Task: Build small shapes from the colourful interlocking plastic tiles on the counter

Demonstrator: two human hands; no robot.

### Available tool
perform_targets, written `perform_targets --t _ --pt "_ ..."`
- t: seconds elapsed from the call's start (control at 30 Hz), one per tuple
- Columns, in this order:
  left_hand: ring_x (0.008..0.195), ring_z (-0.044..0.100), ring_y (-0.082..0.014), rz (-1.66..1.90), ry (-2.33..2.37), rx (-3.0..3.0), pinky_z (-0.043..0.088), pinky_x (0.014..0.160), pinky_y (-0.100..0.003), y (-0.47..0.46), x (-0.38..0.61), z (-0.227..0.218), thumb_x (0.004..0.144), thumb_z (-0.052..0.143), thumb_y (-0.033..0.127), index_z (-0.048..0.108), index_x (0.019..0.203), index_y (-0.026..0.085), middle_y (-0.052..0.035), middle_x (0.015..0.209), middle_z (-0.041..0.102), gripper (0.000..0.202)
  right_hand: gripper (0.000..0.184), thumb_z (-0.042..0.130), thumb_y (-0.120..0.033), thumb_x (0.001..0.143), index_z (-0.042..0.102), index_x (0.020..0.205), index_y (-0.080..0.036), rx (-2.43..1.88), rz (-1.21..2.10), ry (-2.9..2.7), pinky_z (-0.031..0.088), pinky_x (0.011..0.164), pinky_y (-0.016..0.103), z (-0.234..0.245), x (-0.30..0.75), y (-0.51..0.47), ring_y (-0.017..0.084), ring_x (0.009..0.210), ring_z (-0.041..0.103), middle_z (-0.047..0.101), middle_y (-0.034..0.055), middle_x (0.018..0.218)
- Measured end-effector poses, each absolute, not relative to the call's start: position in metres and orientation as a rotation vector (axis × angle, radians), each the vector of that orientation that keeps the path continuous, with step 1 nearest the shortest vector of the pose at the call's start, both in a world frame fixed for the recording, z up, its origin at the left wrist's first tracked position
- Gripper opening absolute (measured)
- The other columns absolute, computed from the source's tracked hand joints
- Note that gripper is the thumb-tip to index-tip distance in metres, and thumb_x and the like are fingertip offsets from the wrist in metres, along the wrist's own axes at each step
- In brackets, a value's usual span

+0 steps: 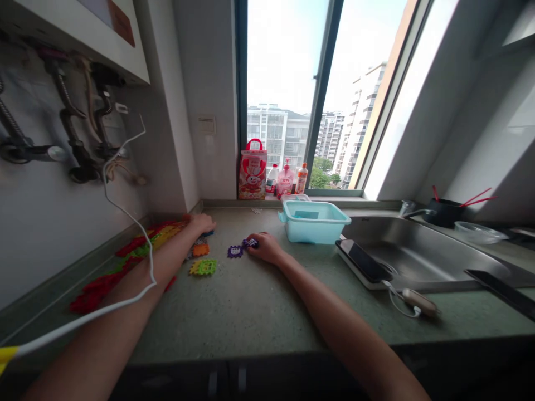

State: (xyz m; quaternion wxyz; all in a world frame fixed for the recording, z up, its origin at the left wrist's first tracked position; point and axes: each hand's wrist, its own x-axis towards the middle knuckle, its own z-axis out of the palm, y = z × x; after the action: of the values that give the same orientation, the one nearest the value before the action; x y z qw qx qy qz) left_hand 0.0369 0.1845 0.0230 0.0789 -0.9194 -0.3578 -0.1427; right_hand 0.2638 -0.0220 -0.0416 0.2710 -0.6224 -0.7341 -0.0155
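Note:
My right hand point(267, 248) is closed with its fingertips on a dark purple notched tile point(251, 243) with a white pattern. A similar purple tile point(235, 252) lies flat just left of it. At the back left, my left hand point(203, 223) has its fingers curled down over a blue tile point(209, 233), mostly hidden beneath them. Nearer to me lie an orange tile point(200, 250) and a lime green tile point(207, 267), the green one overlapping a yellow piece. Red, yellow and green notched pieces point(100, 281) form a pile along the wall, partly covered by my left forearm.
A light blue plastic tub point(316, 229) stands right of my right hand, beside the steel sink point(401, 250). A phone point(363, 260) with a cable lies at the sink's edge. Bottles point(285, 181) line the windowsill. A white cable point(151, 262) hangs across the left foreground.

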Motion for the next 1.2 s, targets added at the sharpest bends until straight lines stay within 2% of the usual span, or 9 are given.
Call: perform_targets --t 0.17,0.37,0.57,0.73,0.83,0.93,1.0,1.1,1.2 --pt "0.104 0.072 -0.0283 -0.168 -1.151 -2.731 0.048 0.101 -0.042 0.179 0.065 0.015 0.094 0.063 0.042 0.075 0.091 0.017 -0.0128 0.096 0.078 0.028 0.036 0.078 -0.039 0.085 0.074 0.118 -0.026 -1.757 -0.054 -1.960 0.052 0.088 0.033 -0.036 0.272 -0.025 0.026 0.097 0.070 0.078 0.0076 0.102" --pt "0.119 0.069 -0.0253 -0.078 -0.881 -2.898 0.049 0.101 -0.031 0.140 0.069 0.007 0.088 0.060 0.035 0.074 0.123 0.026 -0.0094 0.129 0.075 0.038 0.045 0.082 -0.039 0.078 0.071 0.118 -0.023 -1.794 -0.017 -2.013 0.050 0.080 0.031 -0.026 0.282 -0.034 0.026 0.094 0.069 0.076 0.0088 0.105" --pt "0.102 0.072 -0.0242 -0.199 -0.722 -3.067 0.053 0.089 -0.029 0.100 0.039 0.010 0.083 0.066 0.040 0.074 0.113 0.024 -0.0070 0.113 0.078 0.035 0.042 0.081 -0.039 0.080 0.069 0.116 -0.021 -1.756 -0.029 -2.085 0.048 0.081 0.031 -0.023 0.286 -0.044 0.025 0.095 0.068 0.075 0.0089 0.104" --pt "0.106 0.069 -0.0312 -0.323 -0.907 -2.844 0.049 0.098 -0.042 0.097 0.010 0.011 0.081 0.064 0.036 0.076 0.101 0.022 -0.0111 0.108 0.077 0.026 0.046 0.081 -0.049 0.083 0.070 0.119 -0.021 -1.741 0.022 -2.122 0.049 0.080 0.031 -0.018 0.289 -0.049 0.024 0.092 0.068 0.075 0.0083 0.104" --pt "0.118 0.064 -0.0363 -0.303 -0.925 -2.760 0.043 0.108 -0.050 0.102 -0.004 0.009 0.077 0.067 0.033 0.078 0.105 0.022 -0.0136 0.120 0.075 0.032 0.047 0.082 -0.042 0.082 0.070 0.123 -0.021 -1.697 0.073 -2.173 0.050 0.083 0.031 -0.014 0.293 -0.051 0.024 0.093 0.068 0.074 0.0082 0.105" --pt "0.134 0.057 -0.0319 -0.369 -0.802 -2.843 0.039 0.116 -0.047 0.102 -0.008 0.005 0.084 0.063 0.034 0.072 0.131 0.027 -0.0096 0.145 0.065 0.049 0.044 0.080 -0.033 0.083 0.071 0.124 -0.021 -1.652 0.101 -2.192 0.051 0.089 0.032 -0.014 0.296 -0.052 0.024 0.098 0.069 0.073 0.0091 0.112" --pt "0.139 0.055 -0.0287 -0.343 -0.707 -2.926 0.037 0.119 -0.043 0.099 -0.004 0.001 0.089 0.060 0.033 0.068 0.139 0.030 -0.0056 0.150 0.062 0.051 0.042 0.080 -0.031 0.083 0.071 0.123 -0.020 -1.625 0.092 -2.181 0.051 0.094 0.033 -0.016 0.297 -0.052 0.024 0.102 0.069 0.071 0.0106 0.118" --pt "0.141 0.054 -0.0284 -0.315 -0.614 -3.008 0.036 0.120 -0.042 0.094 0.005 -0.006 0.093 0.058 0.032 0.071 0.135 0.032 -0.0029 0.146 0.066 0.044 0.038 0.080 -0.029 0.083 0.072 0.119 -0.019 -1.631 0.109 -2.147 0.051 0.094 0.032 -0.019 0.296 -0.051 0.024 0.104 0.070 0.074 0.0097 0.115" --pt "0.131 0.062 -0.0257 -0.323 -0.609 -3.037 0.042 0.114 -0.036 0.091 0.010 -0.010 0.097 0.057 0.031 0.074 0.127 0.030 -0.0027 0.136 0.072 0.035 0.035 0.080 -0.030 0.083 0.073 0.115 -0.019 -1.687 0.148 -2.091 0.051 0.084 0.030 -0.020 0.294 -0.051 0.023 0.094 0.071 0.077 0.0068 0.104"
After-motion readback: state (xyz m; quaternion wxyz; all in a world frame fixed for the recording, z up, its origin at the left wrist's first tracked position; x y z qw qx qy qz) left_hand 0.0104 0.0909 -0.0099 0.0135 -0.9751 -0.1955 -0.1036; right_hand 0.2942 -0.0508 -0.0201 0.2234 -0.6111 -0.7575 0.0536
